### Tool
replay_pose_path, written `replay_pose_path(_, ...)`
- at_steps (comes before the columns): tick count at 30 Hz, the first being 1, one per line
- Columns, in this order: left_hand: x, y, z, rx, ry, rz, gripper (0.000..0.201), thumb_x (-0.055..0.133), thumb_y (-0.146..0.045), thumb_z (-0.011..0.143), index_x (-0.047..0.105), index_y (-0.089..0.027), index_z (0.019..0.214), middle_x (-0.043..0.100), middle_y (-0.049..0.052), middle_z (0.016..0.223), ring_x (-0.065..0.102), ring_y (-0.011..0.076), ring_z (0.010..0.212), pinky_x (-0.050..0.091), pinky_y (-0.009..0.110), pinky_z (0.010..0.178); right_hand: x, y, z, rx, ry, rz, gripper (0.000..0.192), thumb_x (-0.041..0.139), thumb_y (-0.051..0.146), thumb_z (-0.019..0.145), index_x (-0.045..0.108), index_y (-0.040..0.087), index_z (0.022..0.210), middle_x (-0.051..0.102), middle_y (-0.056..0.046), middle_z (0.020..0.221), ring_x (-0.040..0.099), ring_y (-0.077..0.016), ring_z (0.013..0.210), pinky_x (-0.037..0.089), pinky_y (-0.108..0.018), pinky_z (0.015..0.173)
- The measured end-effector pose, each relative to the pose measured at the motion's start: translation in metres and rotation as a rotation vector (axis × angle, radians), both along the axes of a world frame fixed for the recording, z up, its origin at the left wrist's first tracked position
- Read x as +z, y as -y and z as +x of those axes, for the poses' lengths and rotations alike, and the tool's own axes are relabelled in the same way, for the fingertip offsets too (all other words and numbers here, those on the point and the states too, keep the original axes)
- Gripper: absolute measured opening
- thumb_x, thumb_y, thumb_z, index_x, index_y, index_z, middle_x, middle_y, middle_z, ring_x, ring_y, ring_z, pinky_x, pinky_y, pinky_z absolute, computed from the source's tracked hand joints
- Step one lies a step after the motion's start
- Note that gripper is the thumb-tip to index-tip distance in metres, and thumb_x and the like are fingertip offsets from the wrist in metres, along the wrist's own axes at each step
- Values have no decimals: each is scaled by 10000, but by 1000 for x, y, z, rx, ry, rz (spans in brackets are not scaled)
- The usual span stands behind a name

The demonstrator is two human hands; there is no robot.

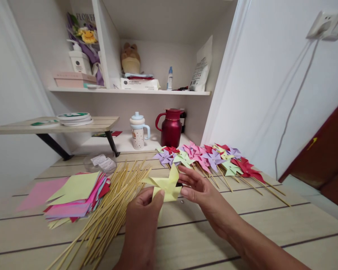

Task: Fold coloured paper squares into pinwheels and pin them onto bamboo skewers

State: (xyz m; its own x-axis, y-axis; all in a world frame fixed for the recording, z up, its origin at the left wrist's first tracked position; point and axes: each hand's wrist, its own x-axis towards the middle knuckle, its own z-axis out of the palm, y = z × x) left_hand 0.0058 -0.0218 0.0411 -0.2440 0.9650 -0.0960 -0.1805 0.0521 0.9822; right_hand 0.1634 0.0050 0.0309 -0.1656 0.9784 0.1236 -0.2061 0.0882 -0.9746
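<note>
1. One wooden table [242, 240], pale planks with dark seams, lies under both hands and runs past them on every side; the bare stretch in front of and to the right of the right hand is the widest open surface. Its far-right edge falls away beyond the pinwheels.
2. White walls close in left and right of the hands; a shelf unit [129, 91] stands well beyond them, and a low side shelf [53, 125] juts out far left.
3. A loose bundle of bamboo sticks [112, 210], thin, straight and pale yellow, fans out just left of the left hand, touching the table.
4. A stack of paper squares [73, 195], flat sheets in pink, green and red, lies further left, beside the sticks.
5. A row of finished pinwheels [211, 157], folded paper on sticks in purple, pink, green and red, lies just beyond the right hand.
6. A red jug [171, 127] and a lidded cup [138, 131] stand well beyond the hands.
7. The left hand [142, 221] pinches the near edge of the yellow pinwheel [165, 183], thumb and fingers closed on the paper.
8. The right hand [202, 191] grips the same pinwheel's right side, fingers curled around it. It is held between both hands, above the table.
</note>
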Motion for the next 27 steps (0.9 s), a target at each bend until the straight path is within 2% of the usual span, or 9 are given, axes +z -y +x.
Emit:
replay_pose_path(3, -3, 0, 0, -45, -9, 0, 219, 761, -351, 653, 767, -185, 795, 746, 45, 927, 652, 211, 735, 480, 264, 640, 3, 3, -2, 120, -6, -15, 379, 809, 320, 710, 707, 234, 1065, 714, -58, 1088, 630, -225, 1038, 457, -368, 950)
replay_pose_path(5, -4, 1, -1, -85, -28, -4, 235, 744, -355, 676, 771, -180, 832, 747, 52, 977, 656, 212, 761, 487, 265, 653, 3, 4, -3, 134, -21, -45, 252, 800, 330, 721, 741, 206, 933, 741, -44, 945, 650, -202, 934, 464, -346, 914)
replay_pose_path(10, -8, 1, 1, -133, -37, -10, 252, 717, -358, 703, 775, -179, 872, 746, 62, 1002, 673, 238, 826, 508, 289, 698, 0, 3, -2, 79, 4, -92, 249, 839, 365, 651, 733, 163, 750, 711, -15, 747, 608, -159, 747, 449, -289, 767)
replay_pose_path(16, -12, -1, 3, -177, -50, 44, 251, 699, -346, 727, 782, -172, 887, 741, 83, 1005, 660, 262, 932, 499, 325, 808, -1, 2, -2, 55, 16, -113, 269, 863, 356, 602, 731, 154, 720, 677, -5, 691, 564, -144, 686, 418, -276, 702)
replay_pose_path(22, -14, -1, 2, -207, -51, 27, 256, 693, -354, 734, 786, -179, 896, 752, 67, 927, 658, 231, 829, 493, 306, 739, -2, 3, -3, 48, 33, -102, 265, 854, 350, 613, 748, 143, 740, 695, -19, 705, 548, -130, 667, 410, -254, 662)
replay_pose_path(27, -19, -3, 2, -208, -23, 37, 264, 721, -356, 708, 784, -172, 886, 749, 90, 1006, 667, 255, 891, 504, 319, 757, -3, 2, -3, 28, 37, -113, 271, 866, 336, 592, 747, 134, 728, 696, -18, 689, 526, -112, 625, 397, -234, 619)
